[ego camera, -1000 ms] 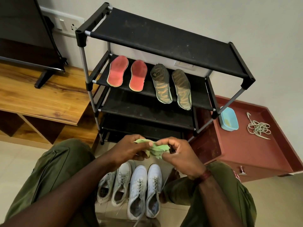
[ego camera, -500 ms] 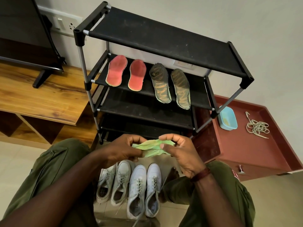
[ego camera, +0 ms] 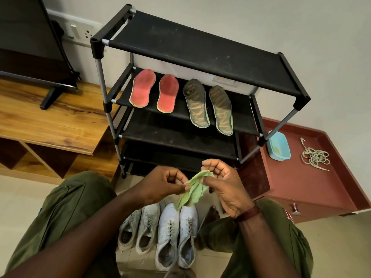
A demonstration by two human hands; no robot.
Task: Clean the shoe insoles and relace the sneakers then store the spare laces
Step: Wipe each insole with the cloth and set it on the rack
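The left hand and right hand both pinch the green cloth; ahead on the rack shelf, the dark insoles lie front-to-back, nearer the right hand.

I'm scanning for lettering and nothing comes through readable. At twelve o'clock, the left dark insole on the rack shelf has a small stamp at its heel, too blurred to read. Just behind, a pale label on the white panel shows no legible print. At four o'clock, a red patch on the trouser leg is too small to tell.
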